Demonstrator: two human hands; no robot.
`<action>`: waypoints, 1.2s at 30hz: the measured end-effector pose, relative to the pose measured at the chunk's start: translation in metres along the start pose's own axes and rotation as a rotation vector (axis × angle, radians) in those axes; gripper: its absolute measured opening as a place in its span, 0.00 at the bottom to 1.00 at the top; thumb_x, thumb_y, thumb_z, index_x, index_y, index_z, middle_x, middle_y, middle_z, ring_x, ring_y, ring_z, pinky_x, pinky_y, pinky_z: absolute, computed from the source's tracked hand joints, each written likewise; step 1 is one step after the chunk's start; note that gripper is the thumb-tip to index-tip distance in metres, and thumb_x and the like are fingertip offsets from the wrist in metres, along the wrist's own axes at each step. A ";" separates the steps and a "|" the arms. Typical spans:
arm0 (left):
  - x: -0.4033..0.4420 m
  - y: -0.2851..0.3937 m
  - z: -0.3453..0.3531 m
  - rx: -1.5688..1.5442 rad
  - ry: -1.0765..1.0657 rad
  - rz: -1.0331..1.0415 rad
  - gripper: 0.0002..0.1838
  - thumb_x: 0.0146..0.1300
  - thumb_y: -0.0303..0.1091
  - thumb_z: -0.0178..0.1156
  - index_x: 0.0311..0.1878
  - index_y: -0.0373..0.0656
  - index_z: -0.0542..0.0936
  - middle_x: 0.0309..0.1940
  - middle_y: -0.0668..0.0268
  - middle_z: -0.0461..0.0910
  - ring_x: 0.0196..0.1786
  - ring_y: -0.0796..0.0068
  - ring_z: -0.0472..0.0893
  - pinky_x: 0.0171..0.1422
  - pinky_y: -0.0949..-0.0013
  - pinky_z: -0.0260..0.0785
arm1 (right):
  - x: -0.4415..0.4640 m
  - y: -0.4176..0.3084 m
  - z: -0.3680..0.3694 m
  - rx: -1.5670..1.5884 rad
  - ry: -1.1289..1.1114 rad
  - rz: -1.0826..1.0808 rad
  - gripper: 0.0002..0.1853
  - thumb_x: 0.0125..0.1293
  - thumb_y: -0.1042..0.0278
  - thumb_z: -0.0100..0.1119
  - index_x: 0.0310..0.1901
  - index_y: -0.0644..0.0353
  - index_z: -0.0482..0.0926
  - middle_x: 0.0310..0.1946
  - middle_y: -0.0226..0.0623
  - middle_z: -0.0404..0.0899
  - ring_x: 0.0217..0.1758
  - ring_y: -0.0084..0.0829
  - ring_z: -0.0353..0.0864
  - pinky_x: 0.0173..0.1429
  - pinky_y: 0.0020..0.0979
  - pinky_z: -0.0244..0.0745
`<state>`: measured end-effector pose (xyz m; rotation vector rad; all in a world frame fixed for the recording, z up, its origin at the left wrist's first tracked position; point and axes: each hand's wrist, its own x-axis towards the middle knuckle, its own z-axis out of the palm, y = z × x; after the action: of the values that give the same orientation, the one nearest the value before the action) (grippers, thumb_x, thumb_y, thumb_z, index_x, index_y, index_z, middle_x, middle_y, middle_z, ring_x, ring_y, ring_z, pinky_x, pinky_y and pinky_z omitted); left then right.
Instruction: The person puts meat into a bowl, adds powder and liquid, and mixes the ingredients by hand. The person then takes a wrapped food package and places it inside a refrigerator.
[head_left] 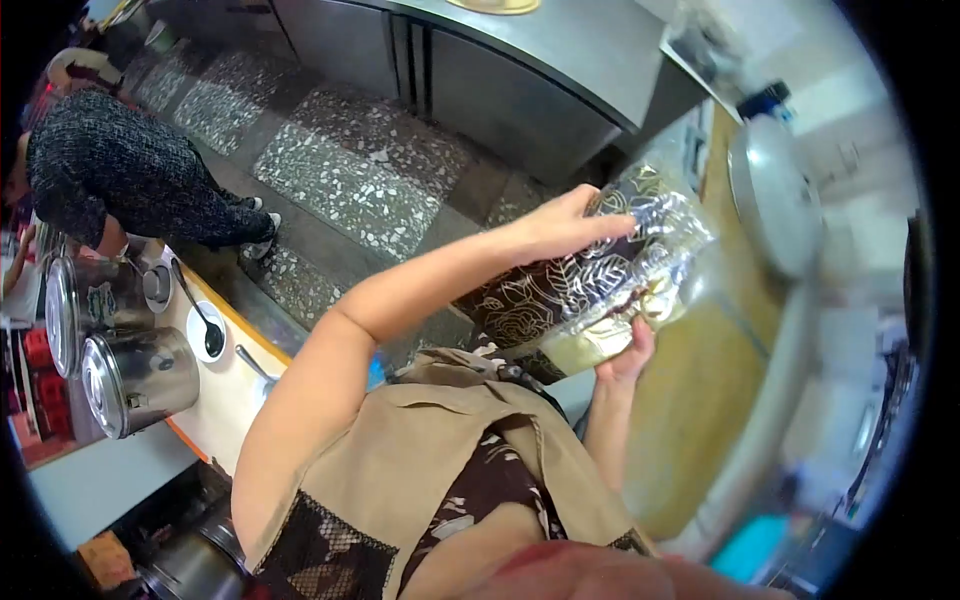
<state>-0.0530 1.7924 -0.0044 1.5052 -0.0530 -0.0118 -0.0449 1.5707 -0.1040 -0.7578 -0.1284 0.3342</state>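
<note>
Both hands hold a dark brown plastic bag (566, 290) with gold rose and leaf line patterns and shiny clear parts. My left hand (560, 228) grips its upper edge, thumb across the front and fingers mostly behind it. Lower down, my right hand (628, 358) is closed around the bag's near right side, thumb on the front. A pale yellowish area (590, 343) shows at the bag's lower end; whether it is contents or lining I cannot tell. The bag is held in front of my body, beside a wooden-coloured worktop (690, 430).
A person (130, 165) in dark speckled clothing bends over at left. Lidded steel pots (150, 375) and a white bowl (207, 332) with a dark spoon stand on the left counter. A steel cabinet (510, 95) lines the back. A large round metal lid or pan (775, 195) stands at right.
</note>
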 end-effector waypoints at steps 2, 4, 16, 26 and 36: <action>0.002 0.012 -0.044 -0.019 -0.010 -0.019 0.36 0.57 0.53 0.56 0.57 0.30 0.63 0.49 0.55 0.72 0.52 0.71 0.71 0.56 0.71 0.62 | 0.047 0.030 0.003 0.086 -0.036 0.197 0.27 0.51 0.61 0.55 0.54 0.57 0.68 0.47 0.36 0.75 0.50 0.37 0.73 0.55 0.39 0.69; 0.051 -0.018 -0.131 0.020 0.091 0.052 0.38 0.56 0.60 0.52 0.52 0.28 0.68 0.43 0.57 0.75 0.43 0.71 0.74 0.49 0.72 0.66 | 0.133 0.083 0.012 0.047 -0.048 0.269 0.25 0.50 0.61 0.54 0.53 0.56 0.70 0.46 0.35 0.75 0.49 0.37 0.74 0.55 0.39 0.69; 0.306 -0.209 -0.562 0.761 1.053 -0.003 0.34 0.45 0.32 0.57 0.58 0.34 0.61 0.58 0.46 0.61 0.60 0.50 0.64 0.64 0.62 0.57 | 0.288 0.165 0.062 0.438 0.115 0.729 0.27 0.44 0.71 0.48 0.52 0.62 0.68 0.42 0.47 0.77 0.40 0.44 0.79 0.43 0.43 0.79; 0.223 -0.250 -0.613 0.280 0.894 0.046 0.14 0.58 0.40 0.50 0.36 0.38 0.68 0.35 0.57 0.70 0.42 0.58 0.70 0.48 0.62 0.61 | 0.393 0.306 0.203 -0.291 0.418 0.803 0.25 0.40 0.67 0.52 0.47 0.59 0.70 0.38 0.42 0.75 0.40 0.38 0.77 0.45 0.39 0.76; -0.092 -0.193 -0.644 0.415 1.574 -0.609 0.14 0.65 0.33 0.46 0.27 0.31 0.68 0.18 0.58 0.62 0.25 0.77 0.62 0.30 0.69 0.59 | 0.453 0.450 0.270 -0.605 0.275 0.811 0.27 0.44 0.65 0.53 0.51 0.60 0.69 0.38 0.39 0.75 0.40 0.38 0.76 0.47 0.40 0.73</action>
<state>-0.1132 2.4256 -0.2415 1.5055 1.7285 0.7164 0.2050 2.2062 -0.2230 -1.4378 0.3698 0.9799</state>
